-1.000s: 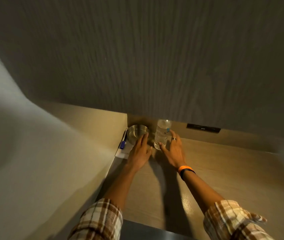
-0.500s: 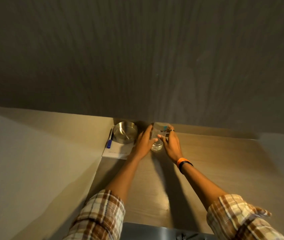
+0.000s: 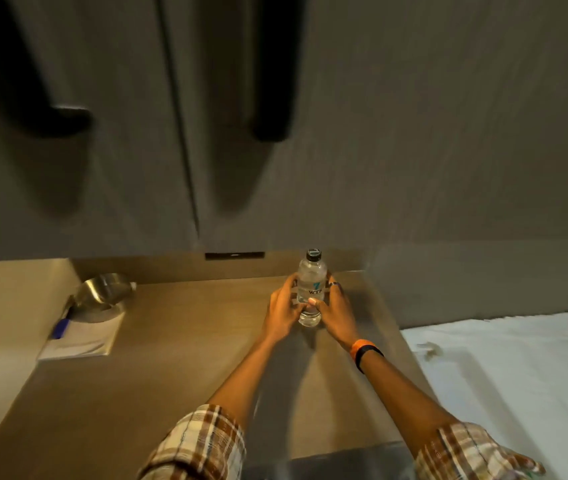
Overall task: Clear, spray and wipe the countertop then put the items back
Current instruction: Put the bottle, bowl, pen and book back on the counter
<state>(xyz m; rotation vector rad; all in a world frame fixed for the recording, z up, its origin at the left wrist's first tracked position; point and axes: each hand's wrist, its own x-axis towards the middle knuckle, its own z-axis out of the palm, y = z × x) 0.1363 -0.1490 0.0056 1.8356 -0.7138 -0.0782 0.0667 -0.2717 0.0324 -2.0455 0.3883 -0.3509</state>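
- Since the earlier frame the water bottle [image 3: 311, 285] has gone from right next to the metal bowl [image 3: 104, 293] to way over toward the right end of the worktop [image 3: 185, 344], and both hands went with it.
- Left hand [image 3: 281, 312] is wrapped around the bottle's left side, right hand [image 3: 336, 315] around its right side, so it's clamped between the two of them, thumb across the label.
- Bottle is upright, black cap on, bottom looks like it's on or barely above the worktop, can't really tell which.
- Bowl is now well apart from the bottle, back in the far left corner, tilted and resting on a white notepad [image 3: 83, 337] with a blue pen [image 3: 60, 328] along its left edge.
- Right of the bottle, just past the worktop's edge, there's a bed [image 3: 511, 368] with a white sheet.
- Orange and black wristband [image 3: 364, 351] on the right wrist, plaid sleeves rolled up.
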